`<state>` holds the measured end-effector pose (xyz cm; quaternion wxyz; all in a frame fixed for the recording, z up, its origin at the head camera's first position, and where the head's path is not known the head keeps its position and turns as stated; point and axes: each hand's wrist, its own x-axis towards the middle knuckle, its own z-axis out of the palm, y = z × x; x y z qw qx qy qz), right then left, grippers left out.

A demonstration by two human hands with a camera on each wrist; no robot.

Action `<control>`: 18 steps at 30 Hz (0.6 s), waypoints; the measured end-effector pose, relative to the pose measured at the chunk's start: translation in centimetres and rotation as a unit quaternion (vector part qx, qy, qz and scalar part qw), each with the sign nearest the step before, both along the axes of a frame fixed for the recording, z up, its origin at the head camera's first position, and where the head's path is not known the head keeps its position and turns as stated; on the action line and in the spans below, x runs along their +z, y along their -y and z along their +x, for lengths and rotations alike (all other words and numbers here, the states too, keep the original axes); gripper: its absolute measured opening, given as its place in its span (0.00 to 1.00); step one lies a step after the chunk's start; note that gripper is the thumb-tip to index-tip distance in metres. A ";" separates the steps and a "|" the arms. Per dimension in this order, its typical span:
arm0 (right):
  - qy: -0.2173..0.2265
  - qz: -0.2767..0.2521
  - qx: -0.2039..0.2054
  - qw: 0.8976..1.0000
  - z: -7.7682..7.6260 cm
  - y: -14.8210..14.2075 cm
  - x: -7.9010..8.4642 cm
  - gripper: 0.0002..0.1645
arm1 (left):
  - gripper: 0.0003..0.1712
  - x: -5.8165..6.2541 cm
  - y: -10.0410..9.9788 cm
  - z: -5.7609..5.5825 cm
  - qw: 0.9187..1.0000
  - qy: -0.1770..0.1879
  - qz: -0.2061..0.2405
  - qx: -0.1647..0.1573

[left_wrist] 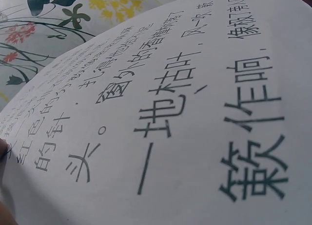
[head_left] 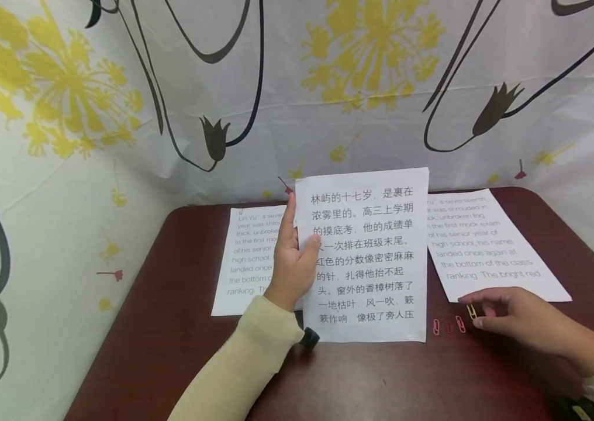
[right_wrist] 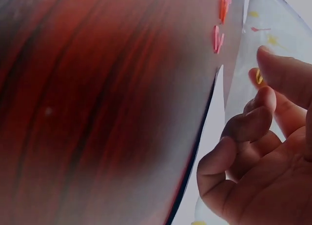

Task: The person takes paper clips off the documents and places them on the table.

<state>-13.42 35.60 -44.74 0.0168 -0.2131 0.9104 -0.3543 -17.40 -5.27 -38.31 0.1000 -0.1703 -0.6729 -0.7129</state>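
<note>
Flowered drapery [head_left: 286, 88] backs the dark counter [head_left: 355, 380]: left hand [head_left: 293, 266] grips a Chinese-text page [head_left: 370, 254], facing it forward, presumably for a steady edge; right hand [head_left: 518, 318] pinches a yellow clip [head_left: 471, 311] near three reddish clips [head_left: 448, 327], probably lined up for easy picking; English-text sheets [head_left: 491, 251] lie beyond.

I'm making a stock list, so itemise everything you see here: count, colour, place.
Rounded-corner table: one, dark red-brown, across the lower half.
Plant-patterned backdrop: one, white with yellow, red and dark motifs, behind the table.
Chinese-print paper sheet: one, white, raised in the left hand.
English-print paper sheets: two, white, flat on the table, either side.
Looped pink paper clips: two, pink, near the right sheet.
Looped red paper clip: one, dark red, between them.
Looped yellow paper clip: one, yellow, pinched by the right hand.
Black wrist devices: two, black, at the wrists.
Long sleeves: two, cream, on the forearms.
Hands: two, bare, as placed above.
</note>
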 end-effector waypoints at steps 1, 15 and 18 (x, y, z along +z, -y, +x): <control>0.002 0.008 -0.001 1.000 0.0 0.0 -0.1 0.17 | 0.53 -0.1 0.0 -0.1 1.000 -0.001 0.001 -0.001; 0.064 0.062 -0.007 0.996 0.1 0.0 0.1 0.18 | 0.53 -0.5 0.1 -0.5 1.000 0.001 0.005 -0.004; 0.060 0.065 -0.007 0.996 0.2 0.0 0.1 0.19 | 0.53 -0.5 0.1 -0.4 1.000 -0.001 0.006 -0.005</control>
